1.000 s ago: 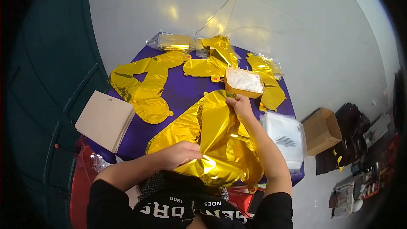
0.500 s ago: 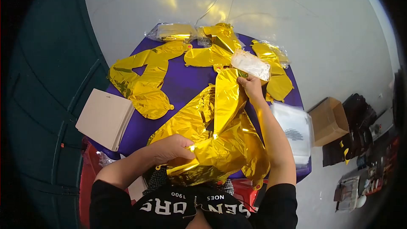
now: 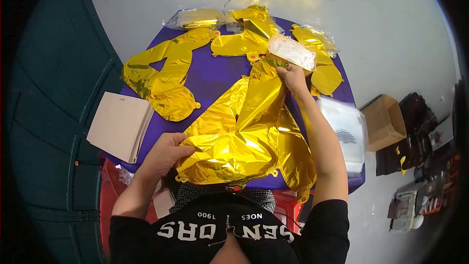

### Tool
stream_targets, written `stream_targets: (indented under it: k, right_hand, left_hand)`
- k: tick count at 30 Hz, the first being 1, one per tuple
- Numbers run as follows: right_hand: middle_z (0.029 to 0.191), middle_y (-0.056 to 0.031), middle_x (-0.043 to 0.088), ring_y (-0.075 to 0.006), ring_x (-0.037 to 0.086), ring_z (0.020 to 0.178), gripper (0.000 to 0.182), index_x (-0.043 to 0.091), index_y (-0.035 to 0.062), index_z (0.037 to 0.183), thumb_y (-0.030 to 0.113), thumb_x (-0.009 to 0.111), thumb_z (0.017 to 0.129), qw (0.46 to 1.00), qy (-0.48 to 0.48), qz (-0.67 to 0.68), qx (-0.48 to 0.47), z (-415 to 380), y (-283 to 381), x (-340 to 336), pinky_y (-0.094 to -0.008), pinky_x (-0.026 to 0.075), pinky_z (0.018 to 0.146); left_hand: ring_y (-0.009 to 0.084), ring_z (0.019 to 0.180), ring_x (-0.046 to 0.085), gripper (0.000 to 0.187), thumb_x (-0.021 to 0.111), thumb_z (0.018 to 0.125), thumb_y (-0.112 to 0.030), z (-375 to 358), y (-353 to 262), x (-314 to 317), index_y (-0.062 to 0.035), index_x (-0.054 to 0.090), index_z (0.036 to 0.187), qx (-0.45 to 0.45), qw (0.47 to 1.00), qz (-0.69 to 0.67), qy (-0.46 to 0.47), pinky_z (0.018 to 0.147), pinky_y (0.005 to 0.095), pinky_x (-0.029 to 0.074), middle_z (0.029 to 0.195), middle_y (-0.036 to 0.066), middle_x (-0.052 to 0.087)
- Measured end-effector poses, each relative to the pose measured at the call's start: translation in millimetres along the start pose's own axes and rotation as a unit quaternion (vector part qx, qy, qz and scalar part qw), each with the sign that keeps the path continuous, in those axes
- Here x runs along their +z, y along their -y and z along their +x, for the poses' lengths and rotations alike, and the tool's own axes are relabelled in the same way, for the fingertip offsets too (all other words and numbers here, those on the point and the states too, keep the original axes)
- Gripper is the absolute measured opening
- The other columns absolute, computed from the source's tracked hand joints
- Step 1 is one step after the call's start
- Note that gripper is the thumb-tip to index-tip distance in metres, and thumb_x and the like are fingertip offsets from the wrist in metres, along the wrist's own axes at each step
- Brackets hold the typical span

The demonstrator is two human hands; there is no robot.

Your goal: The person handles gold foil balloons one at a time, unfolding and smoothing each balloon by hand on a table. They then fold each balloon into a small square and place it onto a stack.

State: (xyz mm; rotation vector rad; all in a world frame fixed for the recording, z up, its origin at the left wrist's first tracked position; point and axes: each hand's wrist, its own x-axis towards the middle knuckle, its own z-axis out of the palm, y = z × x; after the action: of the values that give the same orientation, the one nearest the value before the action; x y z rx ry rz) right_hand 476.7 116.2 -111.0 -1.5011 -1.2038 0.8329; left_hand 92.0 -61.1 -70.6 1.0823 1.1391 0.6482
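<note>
A flat, crinkled gold foil balloon is stretched across the near part of the table, its lower edge by my lap. My left hand pinches its left side between thumb and fingers. Up at its far right end, my right hand grips the foil near a small tab, close to a box of white strips. An A-shaped foil balloon lies flat at the left. More gold foil pieces rest at the back and on the right.
The table has a purple cover. Pale cardboard sheets are stacked at its left edge, clear plastic bags at its right. Packaged gold foil lies at the back. A brown carton stands beyond the right side.
My left hand has shifted left along the foil, which is now spread wider and flatter. The right hand keeps its hold at the far end. The camera view has tilted down slightly.
</note>
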Motion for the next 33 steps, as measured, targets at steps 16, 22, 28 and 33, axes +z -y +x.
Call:
stream_targets:
  k: [16,22,28,33]
  right_hand:
    - [0.082,-0.0031,0.063,-0.0085,0.051,0.068,0.028,0.063,-0.0057,0.106,0.016,0.060,0.090,0.996,0.012,-0.076,-0.047,-105,62,-38,-0.0236,0.043,0.060]
    - [0.085,-0.0004,0.061,-0.0079,0.053,0.079,0.022,0.063,-0.0030,0.106,0.013,0.057,0.092,0.979,0.132,-0.150,-0.044,-188,82,-69,-0.0245,0.045,0.072]
    - [0.091,-0.0102,0.064,-0.0196,0.060,0.084,0.023,0.062,-0.0020,0.108,0.006,0.060,0.086,0.943,0.152,-0.269,-0.121,-250,76,-103,-0.0319,0.048,0.078]
    - [0.103,-0.0159,0.062,-0.0357,0.056,0.099,0.024,0.061,-0.0020,0.103,0.006,0.064,0.081,0.929,0.065,-0.319,-0.177,-283,56,-103,-0.0402,0.046,0.086]
  left_hand:
    - [0.0044,0.048,0.047,0.005,0.062,0.082,-0.006,1,-4,-13,-0.0014,0.063,0.085,0.001,0.996,0.080,-0.038,0.043,0.0193,0.034,0.062,-0.002,0.055]
    - [0.0042,0.048,0.047,0.007,0.061,0.083,-0.005,6,-4,-16,-0.0007,0.062,0.088,-0.005,0.997,0.078,-0.010,0.043,0.0193,0.033,0.062,-0.002,0.055]
    - [0.0051,0.048,0.046,0.005,0.060,0.082,-0.005,6,-13,-14,-0.0011,0.061,0.085,0.009,0.989,0.145,-0.016,0.043,0.0199,0.032,0.062,-0.002,0.054]
    - [0.0055,0.047,0.047,0.005,0.060,0.082,-0.006,13,-9,-22,-0.0022,0.061,0.084,0.008,0.983,0.185,0.007,0.043,0.0199,0.032,0.062,-0.001,0.055]
